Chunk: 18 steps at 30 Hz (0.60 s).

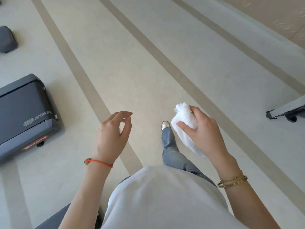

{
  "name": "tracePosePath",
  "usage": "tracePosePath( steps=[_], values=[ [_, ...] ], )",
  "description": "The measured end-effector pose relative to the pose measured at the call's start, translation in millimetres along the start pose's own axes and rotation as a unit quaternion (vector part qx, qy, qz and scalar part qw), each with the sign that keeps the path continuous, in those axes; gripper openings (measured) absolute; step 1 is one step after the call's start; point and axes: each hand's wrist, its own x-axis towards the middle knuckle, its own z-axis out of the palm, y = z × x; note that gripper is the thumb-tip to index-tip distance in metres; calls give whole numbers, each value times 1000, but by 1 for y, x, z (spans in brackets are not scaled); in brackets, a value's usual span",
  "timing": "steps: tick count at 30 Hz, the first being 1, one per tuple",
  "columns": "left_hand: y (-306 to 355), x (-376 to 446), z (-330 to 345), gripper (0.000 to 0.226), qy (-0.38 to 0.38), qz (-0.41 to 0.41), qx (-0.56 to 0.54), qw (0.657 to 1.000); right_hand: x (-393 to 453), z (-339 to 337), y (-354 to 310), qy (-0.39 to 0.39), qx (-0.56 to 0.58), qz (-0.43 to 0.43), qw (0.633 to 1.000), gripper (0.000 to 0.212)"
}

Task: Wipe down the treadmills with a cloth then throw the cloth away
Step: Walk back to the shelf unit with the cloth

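Right hand (200,129) grips a bunched white terry cloth (186,124) — fingers wrapped around it. Left hand (113,134) empty, fingers loosely curled. Dark, rounded treadmill (24,113) end at left on smooth striped floor (148,63).

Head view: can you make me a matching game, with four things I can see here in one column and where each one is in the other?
Things:
1. cloth
2. treadmill
3. red string
4. gold bangles

Places:
A. on the floor at the left edge
B. around the right wrist
C. bunched in the right hand
D. around the left wrist

Pairs: 1-C, 2-A, 3-D, 4-B
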Motion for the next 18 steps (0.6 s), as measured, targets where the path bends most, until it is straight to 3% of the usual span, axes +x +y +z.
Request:
tracePosePath(
  steps=[18],
  values=[
    [-23,427,41,19,78,-45,8,996,473,-16,-36,-61,-5,-62,996,39]
  ],
)
